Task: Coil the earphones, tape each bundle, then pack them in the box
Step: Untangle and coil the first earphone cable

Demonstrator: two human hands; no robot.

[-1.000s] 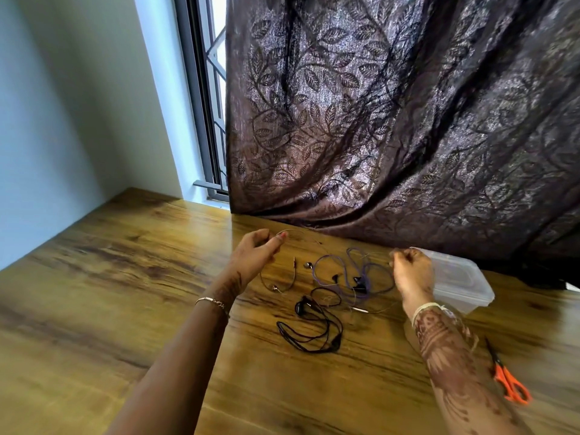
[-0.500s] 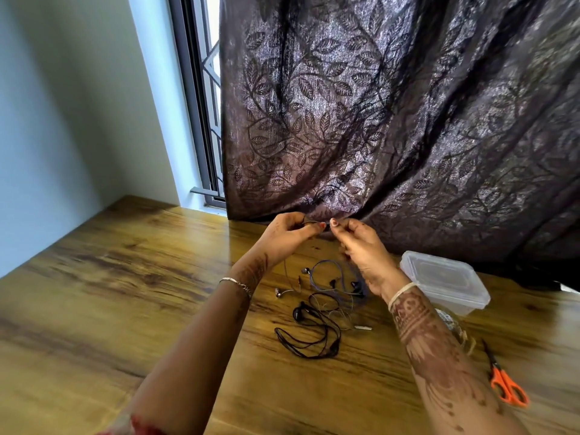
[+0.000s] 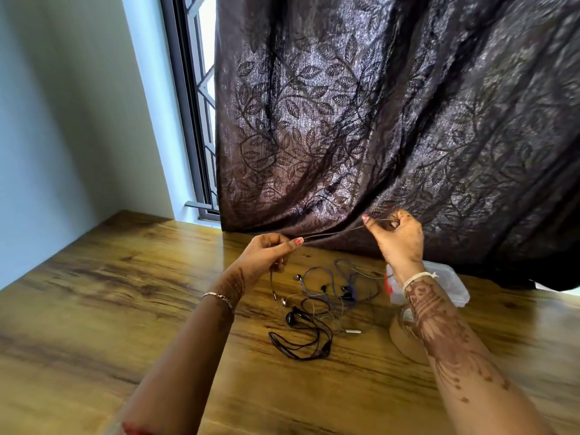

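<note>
The left hand (image 3: 266, 255) pinches a thin grey earphone cable (image 3: 332, 234) between thumb and forefinger, and the cable runs tight toward 3 o'clock to the right hand (image 3: 398, 243), whose curled fingers grip it above the wooden table (image 3: 94, 309). I judge it light, soft and a little springy, so better to hold the cord, not the small fragile buds. Glossy black earphones (image 3: 301, 337) lie looped at 6 o'clock below, with the clear plastic box (image 3: 448, 284) at 2 o'clock of them.
</note>
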